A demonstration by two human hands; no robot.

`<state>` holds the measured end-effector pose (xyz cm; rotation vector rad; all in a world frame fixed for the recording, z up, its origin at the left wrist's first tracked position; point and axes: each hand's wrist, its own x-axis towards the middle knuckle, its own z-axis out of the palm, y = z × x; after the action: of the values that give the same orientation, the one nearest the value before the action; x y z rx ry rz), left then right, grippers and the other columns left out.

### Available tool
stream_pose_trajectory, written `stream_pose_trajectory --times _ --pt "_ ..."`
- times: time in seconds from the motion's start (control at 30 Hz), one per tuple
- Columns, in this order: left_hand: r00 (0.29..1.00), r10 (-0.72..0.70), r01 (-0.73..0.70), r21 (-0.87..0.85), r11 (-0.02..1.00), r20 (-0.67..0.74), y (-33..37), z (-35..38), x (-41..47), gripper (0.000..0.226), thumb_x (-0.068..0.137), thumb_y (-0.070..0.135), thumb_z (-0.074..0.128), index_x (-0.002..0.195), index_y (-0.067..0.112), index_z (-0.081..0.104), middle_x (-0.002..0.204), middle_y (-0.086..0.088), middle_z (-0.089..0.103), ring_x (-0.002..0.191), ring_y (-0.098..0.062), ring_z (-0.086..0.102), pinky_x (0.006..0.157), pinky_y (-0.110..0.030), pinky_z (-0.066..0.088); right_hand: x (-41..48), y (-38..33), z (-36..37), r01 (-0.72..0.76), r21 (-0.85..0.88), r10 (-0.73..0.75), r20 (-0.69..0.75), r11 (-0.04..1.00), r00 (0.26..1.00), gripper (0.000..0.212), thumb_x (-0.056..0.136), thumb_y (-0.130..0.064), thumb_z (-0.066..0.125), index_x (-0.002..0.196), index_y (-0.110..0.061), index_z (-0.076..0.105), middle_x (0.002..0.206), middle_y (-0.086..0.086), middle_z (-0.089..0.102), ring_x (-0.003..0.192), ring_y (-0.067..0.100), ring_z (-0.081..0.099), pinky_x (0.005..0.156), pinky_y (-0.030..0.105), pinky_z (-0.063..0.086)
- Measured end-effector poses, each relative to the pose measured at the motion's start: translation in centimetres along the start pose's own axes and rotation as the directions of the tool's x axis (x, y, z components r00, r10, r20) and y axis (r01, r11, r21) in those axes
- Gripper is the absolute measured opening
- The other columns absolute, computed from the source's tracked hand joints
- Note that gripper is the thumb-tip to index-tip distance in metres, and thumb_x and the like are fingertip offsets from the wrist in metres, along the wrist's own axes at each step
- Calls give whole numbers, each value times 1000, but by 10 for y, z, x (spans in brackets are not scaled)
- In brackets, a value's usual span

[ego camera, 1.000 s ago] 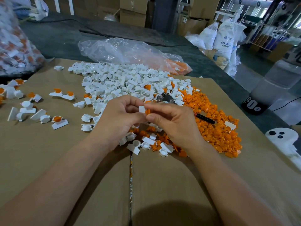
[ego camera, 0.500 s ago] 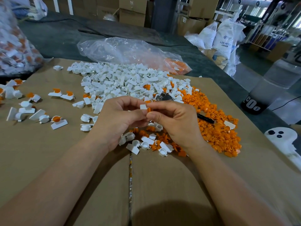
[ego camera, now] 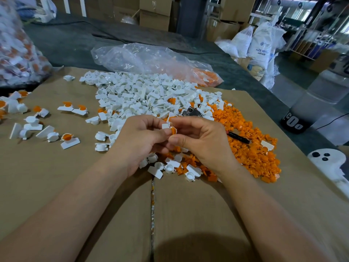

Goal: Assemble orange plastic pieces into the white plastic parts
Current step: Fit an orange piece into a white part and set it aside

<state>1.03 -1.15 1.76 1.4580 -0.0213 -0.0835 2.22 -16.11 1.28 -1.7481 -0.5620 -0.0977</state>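
My left hand (ego camera: 139, 140) pinches a small white plastic part (ego camera: 165, 126) over the middle of the cardboard. Against it my right hand (ego camera: 204, 142) pinches an orange plastic piece (ego camera: 173, 131); the two pieces touch between my fingertips. Behind my hands spreads a big heap of white parts (ego camera: 143, 95). A heap of orange pieces (ego camera: 251, 146) lies to the right. Several white parts with orange pieces in them (ego camera: 69, 139) lie scattered on the left.
The work surface is flattened cardboard (ego camera: 188, 214) with a seam down the middle. A black pen (ego camera: 238, 138) lies on the orange heap. A clear plastic bag (ego camera: 151, 61) lies behind the piles, a filled bag (ego camera: 17, 46) at far left, a white ghost-shaped object (ego camera: 328, 163) at right.
My hands have stayed together in the same spot; the orange piece now shows more clearly beside the white part between my fingertips.
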Motion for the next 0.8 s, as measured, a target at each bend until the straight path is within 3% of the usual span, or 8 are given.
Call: stream_pose_trajectory --times 0.13,0.27,0.43,0.6,0.8 --pt "1000 -14 14 -12 1000 -7 1 -2 1 13 81 -6 60 72 3 59 51 -6 61 47 -13 61 44 -18 49 1 2 -2 8 -16 -8 25 1000 1000 40 73 4 70 102 -23 63 91 3 69 80 17 69 78 29 55" --pt "999 -33 33 -20 999 -7 1 -2 1 12 80 -5 62 72 3 60 51 -5 62 47 -12 62 43 -17 48 1 4 -3 56 -63 -57 -12 996 998 39 72 3 71 98 -26 64 88 -4 69 80 10 68 75 23 54" --pt "996 -88 88 -39 995 -22 2 -3 2 9 75 -2 67 72 3 61 51 -4 62 42 -10 57 37 -16 42 1 6 -2 96 -154 -102 -33 983 994 38 72 -1 72 105 -18 63 90 1 68 83 17 68 79 34 56" --pt "992 -119 115 -95 989 -32 3 -4 3 7 71 -1 68 74 0 62 50 -3 60 39 -9 54 35 -15 38 1 7 -3 84 -185 -87 -13 979 996 44 74 8 68 106 -21 60 88 -8 65 80 9 66 78 28 55" --pt "992 -123 120 -87 989 -31 3 -4 4 10 70 1 69 77 0 62 52 -4 61 41 -10 55 35 -15 38 2 8 -3 95 -198 -98 -4 976 995 44 74 7 70 105 -22 61 88 -7 66 80 10 67 78 29 56"
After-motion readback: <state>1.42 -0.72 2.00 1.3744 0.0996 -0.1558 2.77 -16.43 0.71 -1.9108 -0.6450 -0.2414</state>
